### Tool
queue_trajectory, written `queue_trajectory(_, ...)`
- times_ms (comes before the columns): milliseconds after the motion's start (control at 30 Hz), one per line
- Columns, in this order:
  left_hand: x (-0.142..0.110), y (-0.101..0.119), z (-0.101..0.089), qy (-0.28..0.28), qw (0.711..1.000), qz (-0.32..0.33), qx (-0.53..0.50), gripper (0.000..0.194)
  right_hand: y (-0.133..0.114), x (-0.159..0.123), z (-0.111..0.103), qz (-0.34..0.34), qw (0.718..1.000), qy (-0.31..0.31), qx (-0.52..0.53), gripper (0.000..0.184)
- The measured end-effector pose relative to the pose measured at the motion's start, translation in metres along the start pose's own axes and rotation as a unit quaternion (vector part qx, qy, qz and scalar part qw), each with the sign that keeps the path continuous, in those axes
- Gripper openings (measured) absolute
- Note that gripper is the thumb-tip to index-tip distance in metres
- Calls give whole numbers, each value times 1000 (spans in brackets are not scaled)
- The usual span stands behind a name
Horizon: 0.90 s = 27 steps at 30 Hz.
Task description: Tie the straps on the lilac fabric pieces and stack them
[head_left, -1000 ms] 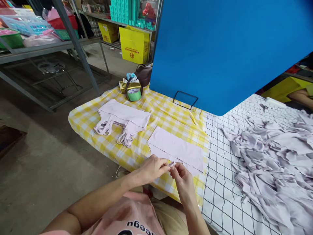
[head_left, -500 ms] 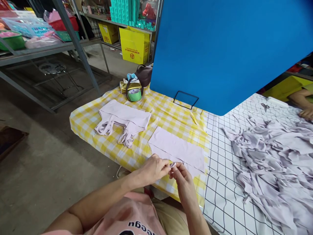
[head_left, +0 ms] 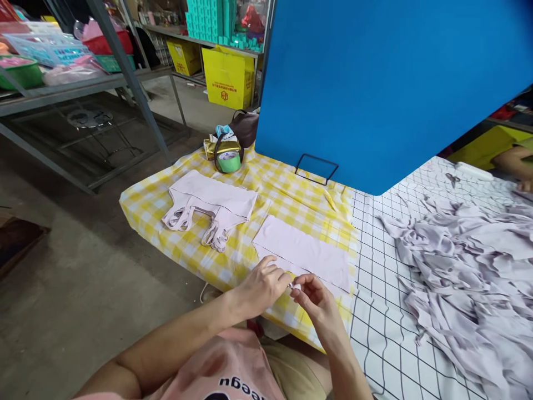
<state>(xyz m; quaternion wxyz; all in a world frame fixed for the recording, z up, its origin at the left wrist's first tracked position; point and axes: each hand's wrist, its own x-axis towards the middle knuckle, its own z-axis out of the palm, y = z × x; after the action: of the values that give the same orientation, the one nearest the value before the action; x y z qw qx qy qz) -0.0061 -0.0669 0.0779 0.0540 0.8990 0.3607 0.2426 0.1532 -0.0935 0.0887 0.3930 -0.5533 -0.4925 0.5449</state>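
Biggest thing here is the flat blue board (head_left: 387, 83) standing upright at the back of the table, smooth and matte. Next to it on the right, a big rumpled heap of pale lilac fabric pieces (head_left: 470, 272) is spread over a white cloth with a thin black grid (head_left: 375, 311). The left part of the table has a yellow-and-white checked cloth (head_left: 154, 200) on it, looks soft and cottony.

Containers — a yellow cardboard box (head_left: 227, 78) with some red print I can't read sits on the floor behind, and teal boxes (head_left: 208, 16) are stacked on a shelf above it. A green basket (head_left: 20, 69) sits on the metal rack at left; I can't make out what's in it.

On the checked cloth: a neat stack of folded pale tops with thin straps (head_left: 210, 205), one flat rectangular pale garment (head_left: 303, 253), and a roll of green tape (head_left: 229, 161) near the far edge.

Both hands meet at the near edge of that flat garment. The left hand (head_left: 260, 286) and the right hand (head_left: 316, 303) pinch a tiny white bit (head_left: 296, 286) between their fingertips — too small to say what it is.
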Motion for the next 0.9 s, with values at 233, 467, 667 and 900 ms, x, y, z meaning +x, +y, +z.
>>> queue_trajectory(233,-2,-1,1,80,995,-35,-40,22,12,-6,4,-33,999,25,-12,25)
queue_trajectory(467,-6,-1,4,134,988,-48,-64,23,8,-13,15,-121,983,78,-116,19)
queue_trajectory(667,-7,2,5,97,987,-63,-115,22,3,-12,20,-191,961,110,-170,15)
queue_trajectory(900,3,2,-15,-87,869,-248,-420,25,1,-7,8,-24,995,73,57,28)
